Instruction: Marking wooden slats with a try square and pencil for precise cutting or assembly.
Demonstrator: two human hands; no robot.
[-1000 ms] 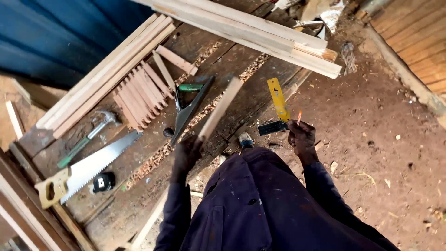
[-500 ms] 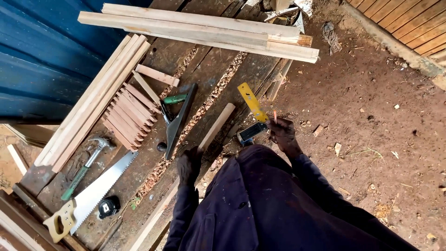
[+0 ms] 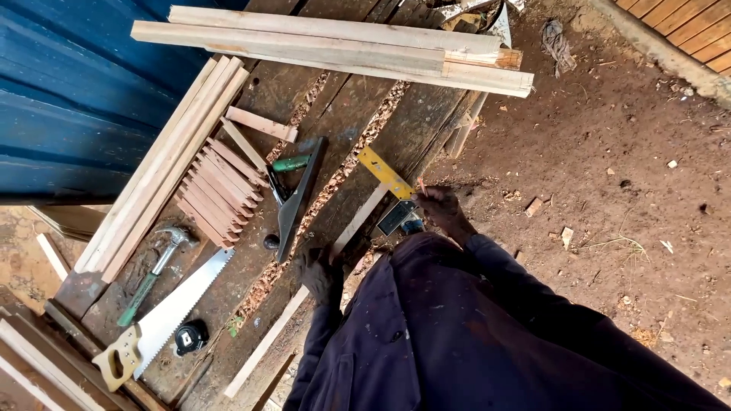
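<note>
Marking out looks to be the step in hand. The left hand (image 3: 320, 270) presses flat on a long pale wooden strip (image 3: 304, 308) lying along the near edge of the dark plank desk (image 3: 343, 114), holding it steady. The right hand (image 3: 440, 209) is clenched around a small pencil (image 3: 421, 185), its tip beside a yellow-bladed try square (image 3: 387, 173) laid across the strip's far end. A clean line calls for the square's stock snug against the strip's edge.
</note>
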